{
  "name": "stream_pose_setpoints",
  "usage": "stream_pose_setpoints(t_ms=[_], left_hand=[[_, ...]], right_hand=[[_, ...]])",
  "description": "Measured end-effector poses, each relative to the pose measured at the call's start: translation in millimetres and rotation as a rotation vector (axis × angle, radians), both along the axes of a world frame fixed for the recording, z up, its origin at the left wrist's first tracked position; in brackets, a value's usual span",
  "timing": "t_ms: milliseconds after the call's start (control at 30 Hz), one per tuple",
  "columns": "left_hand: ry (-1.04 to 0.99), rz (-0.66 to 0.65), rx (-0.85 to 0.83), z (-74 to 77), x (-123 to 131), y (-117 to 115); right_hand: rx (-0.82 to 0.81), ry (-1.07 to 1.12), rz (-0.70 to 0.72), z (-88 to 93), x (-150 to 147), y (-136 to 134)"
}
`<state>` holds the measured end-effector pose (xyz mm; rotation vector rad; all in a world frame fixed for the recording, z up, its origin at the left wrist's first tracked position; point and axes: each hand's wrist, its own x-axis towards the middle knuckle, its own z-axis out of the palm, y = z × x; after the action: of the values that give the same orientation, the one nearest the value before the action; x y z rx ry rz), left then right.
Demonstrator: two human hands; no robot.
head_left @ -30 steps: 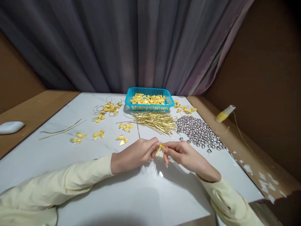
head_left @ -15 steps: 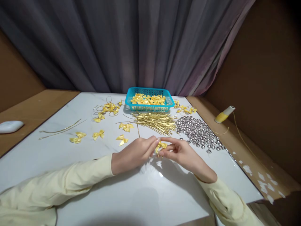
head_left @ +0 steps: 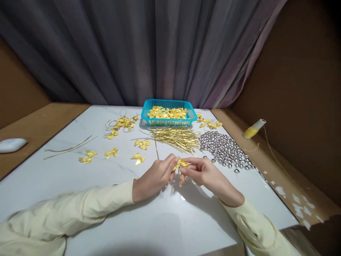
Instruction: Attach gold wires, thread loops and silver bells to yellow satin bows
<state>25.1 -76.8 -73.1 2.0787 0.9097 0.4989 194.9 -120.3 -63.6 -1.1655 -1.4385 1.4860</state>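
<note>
Between my two hands, just above the white tabletop [head_left: 160, 227], is a yellow ribbon bow [head_left: 182, 163] with a gold cord [head_left: 179, 174] hanging below it. My left hand [head_left: 158, 173] pinches the bow's left side, thumb and fingers closed. On its right side my right hand [head_left: 204, 173] grips it between thumb and index finger. Fingers partly cover the bow and the cord. Beyond my hands lies a pile of gold cords [head_left: 176, 138]. Silver bell-like pieces [head_left: 226, 149] are spread to the right of that pile.
A blue basket [head_left: 167, 122] of yellow bows stands at the back. Loose bows [head_left: 111, 153] and a corded cluster [head_left: 124, 122] lie left; more bows [head_left: 211, 124] lie right of the basket. A yellow thread spool [head_left: 254, 129] sits right, a white device [head_left: 12, 145] far left.
My left hand has shifted slightly right and turned, its fingers now lower around the bow. More of the bow and its hanging cord shows. My right hand has barely moved.
</note>
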Motion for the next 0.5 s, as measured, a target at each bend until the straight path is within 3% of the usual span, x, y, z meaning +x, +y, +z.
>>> stream_pose_setpoints(t_ms=[167, 300, 367, 500], left_hand=[[0.089, -0.007, 0.255, 0.7, -2.3, 5.2], [0.094, -0.046, 0.296, 0.7, -3.6, 7.1], [0.080, -0.072, 0.249, 2.6, -3.5, 7.6], [0.008, -0.104, -0.006, 12.5, -2.6, 9.4]], right_hand=[[0.022, -0.090, -0.076, 0.9, 5.0, -0.7], [0.081, -0.192, -0.025, 4.0, 7.3, -2.5], [0.105, -0.213, -0.020, 6.1, 7.8, -3.4], [0.139, -0.259, -0.013, 9.9, 7.9, -4.3]])
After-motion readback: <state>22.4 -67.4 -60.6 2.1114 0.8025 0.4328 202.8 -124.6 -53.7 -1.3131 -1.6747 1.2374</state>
